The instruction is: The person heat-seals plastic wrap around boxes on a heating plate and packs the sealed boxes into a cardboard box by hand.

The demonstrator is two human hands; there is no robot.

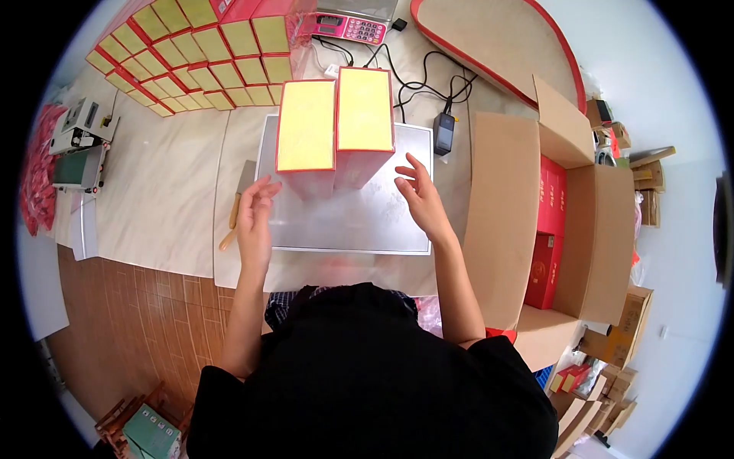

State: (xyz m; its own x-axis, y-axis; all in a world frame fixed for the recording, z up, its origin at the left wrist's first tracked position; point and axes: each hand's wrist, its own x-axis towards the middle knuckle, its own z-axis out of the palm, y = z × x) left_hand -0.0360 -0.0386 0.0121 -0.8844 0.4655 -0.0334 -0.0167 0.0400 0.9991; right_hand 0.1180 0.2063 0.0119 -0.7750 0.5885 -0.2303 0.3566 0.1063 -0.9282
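Note:
Two red boxes with yellow tops stand upright side by side on a flat metal plate (352, 237): a left box (307, 130) and a right box (365, 115), set slightly farther back. My left hand (256, 210) is just left of the left box, fingers loosely curved and apart, holding nothing. On the other side, my right hand (420, 195) hovers over the plate to the right of the boxes, fingers spread and empty. A tool with a wooden handle (232, 218) lies by my left hand, partly hidden.
Stacked red-and-yellow boxes (191, 57) fill the back left, near a pink-keyed scale (359, 29). Black cables (417, 84) run to a dark power brick (443, 131). On the right, an open carton (501, 222) holds red boxes (550, 199). A small machine (80, 145) sits far left.

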